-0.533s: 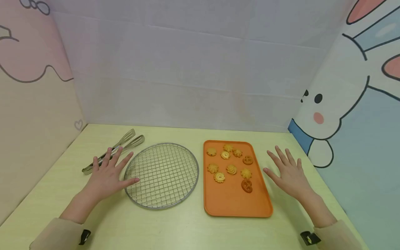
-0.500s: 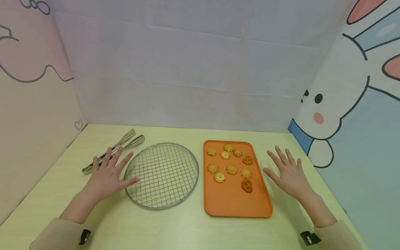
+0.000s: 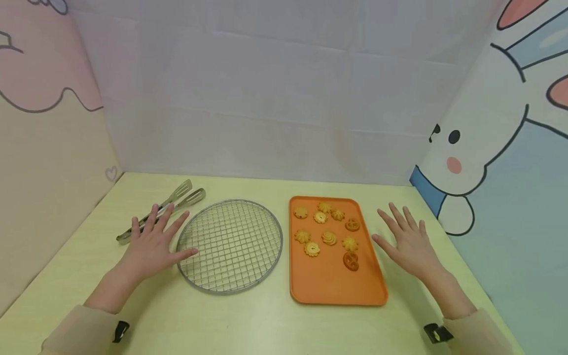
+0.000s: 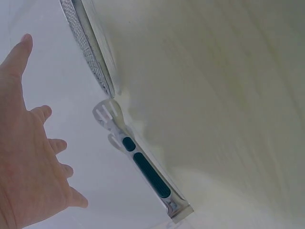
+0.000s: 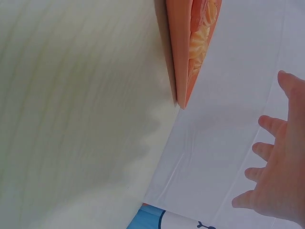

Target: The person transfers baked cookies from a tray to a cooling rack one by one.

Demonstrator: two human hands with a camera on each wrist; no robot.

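Metal tongs (image 3: 161,210) lie on the pale green worktop (image 3: 248,320) at its left rear, long axis running from the near-left handle end out to the slotted tips at far right, tips just beside the rim of the round wire cooling rack (image 3: 230,245). Left hand (image 3: 153,245) is the nearer one: palm down, its fingers (image 3: 155,218) spread wide and straight, holding nothing, fingertips over the tongs' mid-shaft; contact cannot be told. Thumb reaches to the rack's left edge. Right of the rack, an orange tray (image 3: 330,283) carries butter cookies (image 3: 328,238) clustered in its far half. Right hand (image 3: 410,246) hovers flat just right of the tray, fingers splayed, empty, well apart from the tongs.
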